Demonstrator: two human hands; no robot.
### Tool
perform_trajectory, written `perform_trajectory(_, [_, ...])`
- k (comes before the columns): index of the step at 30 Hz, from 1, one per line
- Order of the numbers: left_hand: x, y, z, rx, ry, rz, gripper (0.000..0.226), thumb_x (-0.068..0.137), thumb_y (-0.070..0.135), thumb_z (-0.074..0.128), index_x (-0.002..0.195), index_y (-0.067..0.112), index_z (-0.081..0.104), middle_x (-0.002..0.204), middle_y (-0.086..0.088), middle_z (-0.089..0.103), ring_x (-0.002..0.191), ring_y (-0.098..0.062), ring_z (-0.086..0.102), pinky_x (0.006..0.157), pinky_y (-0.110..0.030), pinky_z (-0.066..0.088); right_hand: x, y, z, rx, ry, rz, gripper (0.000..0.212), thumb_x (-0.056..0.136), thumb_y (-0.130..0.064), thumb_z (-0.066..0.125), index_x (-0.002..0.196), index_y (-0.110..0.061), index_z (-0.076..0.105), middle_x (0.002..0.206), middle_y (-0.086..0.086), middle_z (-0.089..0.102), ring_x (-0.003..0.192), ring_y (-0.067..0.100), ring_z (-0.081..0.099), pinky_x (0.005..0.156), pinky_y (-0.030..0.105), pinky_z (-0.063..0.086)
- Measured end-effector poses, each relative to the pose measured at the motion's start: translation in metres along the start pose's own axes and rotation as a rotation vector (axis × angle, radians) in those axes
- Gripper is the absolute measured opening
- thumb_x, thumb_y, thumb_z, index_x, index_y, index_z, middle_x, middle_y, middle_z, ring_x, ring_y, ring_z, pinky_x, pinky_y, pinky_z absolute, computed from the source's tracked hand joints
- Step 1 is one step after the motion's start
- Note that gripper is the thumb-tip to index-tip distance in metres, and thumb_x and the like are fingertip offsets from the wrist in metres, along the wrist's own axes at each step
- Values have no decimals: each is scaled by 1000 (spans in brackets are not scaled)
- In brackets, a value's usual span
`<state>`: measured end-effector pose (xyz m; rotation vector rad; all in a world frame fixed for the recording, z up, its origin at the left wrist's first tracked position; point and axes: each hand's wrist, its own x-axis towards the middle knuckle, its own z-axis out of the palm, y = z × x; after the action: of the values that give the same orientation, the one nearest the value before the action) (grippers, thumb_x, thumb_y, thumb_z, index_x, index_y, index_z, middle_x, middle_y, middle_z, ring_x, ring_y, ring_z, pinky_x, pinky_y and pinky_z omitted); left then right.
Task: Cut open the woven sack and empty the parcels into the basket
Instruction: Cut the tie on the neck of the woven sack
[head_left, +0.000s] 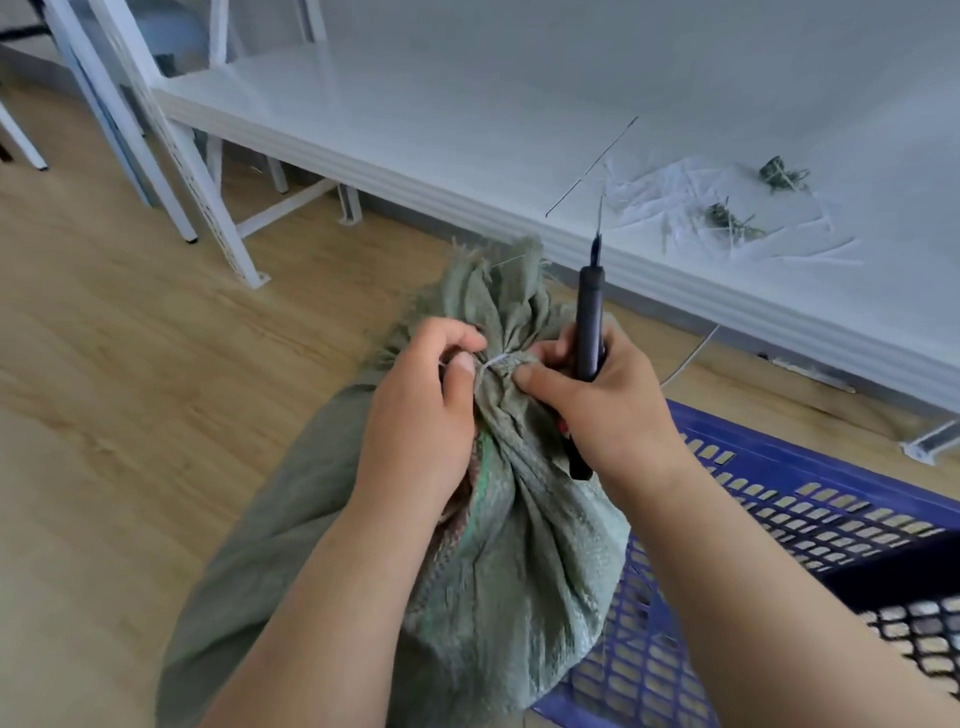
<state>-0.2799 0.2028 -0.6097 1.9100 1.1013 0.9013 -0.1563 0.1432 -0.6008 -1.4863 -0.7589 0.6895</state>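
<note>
Sack (467, 545) first: we have the grey-green woven sack standing on the wooden floor (104, 364), its lower flank leaning against the near corner of the blue basket (810, 499), which lies to our right below the front edge of the white platform (467, 130). Its long axis runs from the bulging base close to us up to the gathered neck, which points away from us towards that platform edge, tipped a little off upright, with the frayed mouth fanning out above the white tie (498, 359). Our left hand (421, 410) grips the neck just under the tie, thumb and forefinger pinching where the tie comes round. Our right hand (597, 400) is curled round the dark cutter (589, 322), its thin blade end pointing up and away from the sack, while the thumb and fingertips of that hand press on the bunched cloth beside the tie. The sack looks to be closed yet, so we judge the step in hand to be freeing the neck. To do it well we should keep the left-hand grip firm below the tie, turn the blade down to the tie alone, and cut away from our left fingers, sparing whatever parcels lie inside; none of them can be seen.
</note>
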Motion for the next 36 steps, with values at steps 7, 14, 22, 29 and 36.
perform_trajectory(7, [3, 4, -7, 340, 128, 158, 7, 85, 27, 67, 85, 31, 62, 101, 12, 50, 99, -17, 54, 74, -35, 46, -4, 9, 9, -9, 84, -31, 35, 76, 0, 73, 76, -21, 45, 77, -2, 62, 63, 13, 54, 63, 30, 44])
perform_trajectory(14, [-1, 1, -2, 338, 5, 48, 15, 84, 31, 66, 88, 35, 52, 99, 12, 50, 91, -14, 55, 61, -32, 43, -10, 2, 5, -46, 32, -28, 35, 76, 2, 72, 77, -21, 45, 75, -4, 62, 58, 10, 52, 55, 23, 42])
perform_trajectory(22, [-1, 3, 9, 160, 55, 107, 14, 80, 26, 71, 78, 32, 59, 97, 13, 49, 88, -7, 51, 61, -16, 34, -10, -10, -10, -155, 68, -56, 25, 77, 0, 70, 82, -16, 51, 66, -7, 57, 53, 10, 49, 54, 24, 42])
perform_trajectory(29, [3, 9, 11, 91, 175, 163, 8, 76, 22, 72, 74, 22, 64, 93, 5, 55, 75, -16, 60, 68, -37, 52, 6, -21, 3, -484, -37, -245, 18, 81, -8, 62, 92, -23, 62, 87, -12, 71, 83, 3, 63, 77, 20, 47])
perform_trajectory(36, [7, 5, 7, 199, 125, 400, 5, 81, 19, 67, 79, 19, 62, 90, 9, 57, 90, -14, 56, 73, -29, 44, 8, -2, -12, -329, -18, 33, 11, 86, -30, 68, 95, -25, 64, 68, -12, 57, 54, 0, 50, 56, 18, 40])
